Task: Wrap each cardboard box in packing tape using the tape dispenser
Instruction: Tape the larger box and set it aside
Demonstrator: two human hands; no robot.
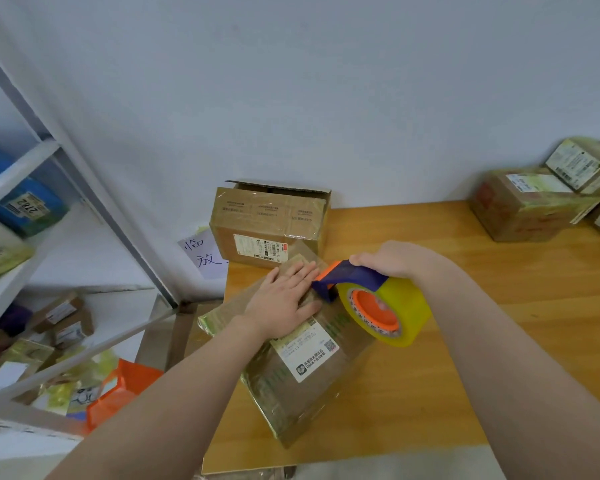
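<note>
Midway, I judge: left hand (284,301) lies flat on the cardboard box (312,372), right hand (392,259) grips the tape dispenser (355,279) (taped boxes (527,209) at right; rear box (271,223) unsealed).

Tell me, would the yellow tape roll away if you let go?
Probably not far: the tape roll is round, but it sits in a dispenser whose blue frame would likely stop it. It looks thick and full, so maybe heavy for its size.
</note>
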